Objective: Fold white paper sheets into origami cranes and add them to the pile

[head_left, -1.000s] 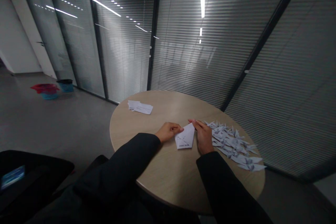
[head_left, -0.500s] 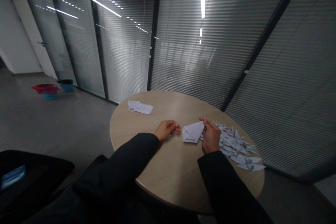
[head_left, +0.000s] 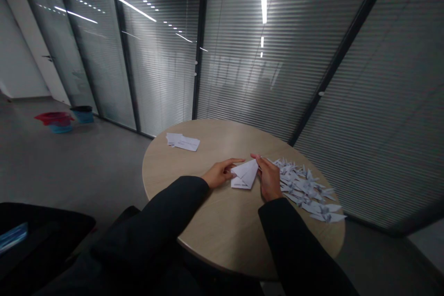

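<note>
Red lining (head_left: 53,118) droops over a blue bin (head_left: 61,128) on the floor, far to the left of the grip and beyond it, with a black-lined bin (head_left: 84,117) just beside. Nearer, on the round table (head_left: 217,226), a small stack of white slips (head_left: 186,142) lies left of the grip and farther from the body. Next comes the left hand (head_left: 218,175), forefinger stretched out and thumb at the left edge of the folded paper (head_left: 244,175); whether it pinches there I cannot tell. The paper sits between both hands, its upper right corner clamped between thumb and fingers of the right hand (head_left: 269,178). Just right of that grip spreads a heap of folded paper birds (head_left: 305,189).

The sheet should handle as very light and springy, stiffer along its layered folds, easy to crease wrongly or tear at a point. Corners and folded edges look like the best holds, with a light pinch.

Half a second ago the paper was farther right, close against the heap, and the left hand stood clear of it; now it has come back leftward and the left thumb meets its edge. Slips and birds lie as they did.
</note>
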`<move>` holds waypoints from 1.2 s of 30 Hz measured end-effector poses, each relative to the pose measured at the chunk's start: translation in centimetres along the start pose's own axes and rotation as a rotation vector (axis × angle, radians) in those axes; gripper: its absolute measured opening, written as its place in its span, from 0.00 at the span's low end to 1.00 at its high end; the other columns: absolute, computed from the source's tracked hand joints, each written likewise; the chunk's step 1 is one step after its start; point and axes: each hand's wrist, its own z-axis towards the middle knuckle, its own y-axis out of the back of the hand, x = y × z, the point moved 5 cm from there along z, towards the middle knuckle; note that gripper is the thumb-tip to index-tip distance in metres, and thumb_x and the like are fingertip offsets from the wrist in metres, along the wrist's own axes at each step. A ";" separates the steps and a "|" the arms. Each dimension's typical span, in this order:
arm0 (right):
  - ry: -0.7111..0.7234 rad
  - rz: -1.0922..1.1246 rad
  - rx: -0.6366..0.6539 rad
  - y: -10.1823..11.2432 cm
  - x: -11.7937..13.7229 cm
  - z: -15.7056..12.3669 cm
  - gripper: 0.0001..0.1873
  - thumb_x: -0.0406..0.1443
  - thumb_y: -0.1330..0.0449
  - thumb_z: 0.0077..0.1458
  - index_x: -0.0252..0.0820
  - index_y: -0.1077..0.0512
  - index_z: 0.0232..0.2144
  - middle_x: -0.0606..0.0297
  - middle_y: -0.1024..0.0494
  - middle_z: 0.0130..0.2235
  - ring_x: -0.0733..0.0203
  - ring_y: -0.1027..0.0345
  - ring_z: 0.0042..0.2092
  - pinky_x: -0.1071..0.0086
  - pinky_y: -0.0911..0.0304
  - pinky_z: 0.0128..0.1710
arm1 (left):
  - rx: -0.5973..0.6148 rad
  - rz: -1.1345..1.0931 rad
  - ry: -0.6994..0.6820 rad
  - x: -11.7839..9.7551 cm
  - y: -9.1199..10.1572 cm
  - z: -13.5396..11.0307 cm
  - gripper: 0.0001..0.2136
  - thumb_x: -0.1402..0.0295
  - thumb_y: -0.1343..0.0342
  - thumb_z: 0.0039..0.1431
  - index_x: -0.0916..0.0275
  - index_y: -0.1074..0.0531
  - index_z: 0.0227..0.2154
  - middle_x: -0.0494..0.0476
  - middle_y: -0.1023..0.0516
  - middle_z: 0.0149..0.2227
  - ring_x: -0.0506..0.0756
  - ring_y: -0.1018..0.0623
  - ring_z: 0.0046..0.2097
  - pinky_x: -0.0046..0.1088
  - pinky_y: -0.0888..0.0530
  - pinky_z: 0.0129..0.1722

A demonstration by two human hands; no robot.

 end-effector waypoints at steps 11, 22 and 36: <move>-0.035 -0.025 0.079 -0.8 -0.3 -0.2 0.23 0.48 0.35 0.41 0.39 0.25 0.38 0.63 0.23 0.32 0.59 0.32 0.34 0.69 0.38 0.29 | -0.185 0.187 0.022 -0.4 1.1 0.0 0.17 0.66 0.48 0.57 0.67 0.28 0.47 0.63 0.23 0.43 0.54 0.25 0.39 0.29 0.31 0.40; -0.141 -0.034 0.313 -2.7 -0.9 -1.3 0.34 0.41 0.33 0.40 0.41 0.37 0.50 0.62 0.23 0.37 0.55 0.28 0.37 0.63 0.33 0.37 | -0.383 0.460 0.051 -1.1 2.4 -0.5 0.16 0.60 0.54 0.60 0.66 0.27 0.34 0.56 0.24 0.28 0.50 0.28 0.28 0.24 0.35 0.28; -0.069 -0.303 0.232 -1.7 -2.9 -0.3 0.39 0.37 0.40 0.40 0.43 0.47 0.56 0.65 0.27 0.36 0.58 0.30 0.36 0.64 0.34 0.37 | -0.220 0.366 -0.009 -0.7 1.1 -0.4 0.09 0.62 0.51 0.58 0.62 0.35 0.37 0.50 0.27 0.26 0.48 0.29 0.26 0.21 0.36 0.26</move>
